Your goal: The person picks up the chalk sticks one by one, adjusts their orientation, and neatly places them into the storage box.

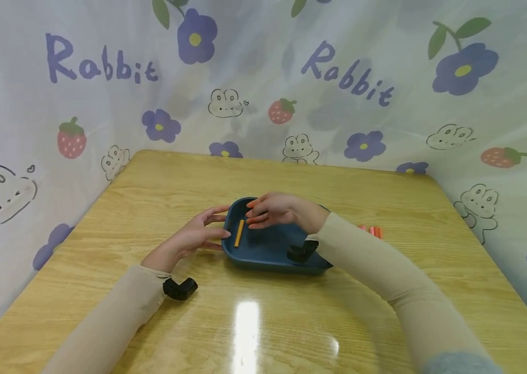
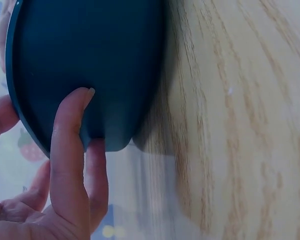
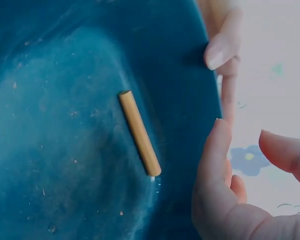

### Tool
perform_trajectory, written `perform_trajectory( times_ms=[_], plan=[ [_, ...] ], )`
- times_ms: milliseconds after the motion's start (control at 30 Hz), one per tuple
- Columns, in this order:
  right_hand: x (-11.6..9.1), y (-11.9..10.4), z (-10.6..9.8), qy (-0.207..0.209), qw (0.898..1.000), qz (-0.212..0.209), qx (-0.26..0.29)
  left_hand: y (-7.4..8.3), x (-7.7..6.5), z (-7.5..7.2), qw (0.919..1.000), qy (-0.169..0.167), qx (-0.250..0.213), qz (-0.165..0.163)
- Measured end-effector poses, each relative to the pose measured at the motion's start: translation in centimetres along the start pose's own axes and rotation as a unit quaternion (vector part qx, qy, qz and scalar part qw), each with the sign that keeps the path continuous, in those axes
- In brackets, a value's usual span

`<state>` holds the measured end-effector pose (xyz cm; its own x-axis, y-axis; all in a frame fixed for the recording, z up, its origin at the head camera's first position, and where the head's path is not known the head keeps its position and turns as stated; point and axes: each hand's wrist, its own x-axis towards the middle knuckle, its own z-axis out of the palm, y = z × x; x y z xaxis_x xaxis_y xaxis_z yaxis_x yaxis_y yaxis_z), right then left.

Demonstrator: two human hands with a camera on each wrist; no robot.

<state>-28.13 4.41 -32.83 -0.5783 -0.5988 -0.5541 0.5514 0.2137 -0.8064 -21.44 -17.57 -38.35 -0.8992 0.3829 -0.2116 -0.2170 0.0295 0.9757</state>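
A dark blue tray (image 1: 270, 244) with rounded corners stands on the table. My left hand (image 1: 198, 231) holds its left end, thumb at the rim and the other fingers spread along the outer wall. In the left wrist view, a fingertip (image 2: 82, 97) presses against that wall. One yellow-orange stick (image 1: 239, 234), round like a piece of chalk, lies on the tray floor near the left end. Above the tray hovers my right hand (image 1: 279, 208), its fingers loosely bent and apart, with nothing between them. The right forearm hides the tray's right end.
Several pink and orange sticks (image 1: 376, 231) lie on the table right of the tray, partly behind the right sleeve. Small specks dot the tray floor (image 3: 65, 150). A printed curtain (image 1: 254, 62) hangs around the wooden table (image 1: 174, 176).
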Motion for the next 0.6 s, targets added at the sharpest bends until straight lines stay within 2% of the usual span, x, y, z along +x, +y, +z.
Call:
perform_trajectory(
  times_ms=[300,600],
  plan=[
    [-2.3,0.4,-0.4,-0.012,0.999,-0.039,-0.026,0.2,0.0,-0.1,0.9999,0.007,0.010,0.006],
    [-4.8,2.0,-1.8,-0.011,0.997,-0.075,-0.028,0.0,0.0,0.3,0.9999,0.013,0.010,-0.002]
  ],
)
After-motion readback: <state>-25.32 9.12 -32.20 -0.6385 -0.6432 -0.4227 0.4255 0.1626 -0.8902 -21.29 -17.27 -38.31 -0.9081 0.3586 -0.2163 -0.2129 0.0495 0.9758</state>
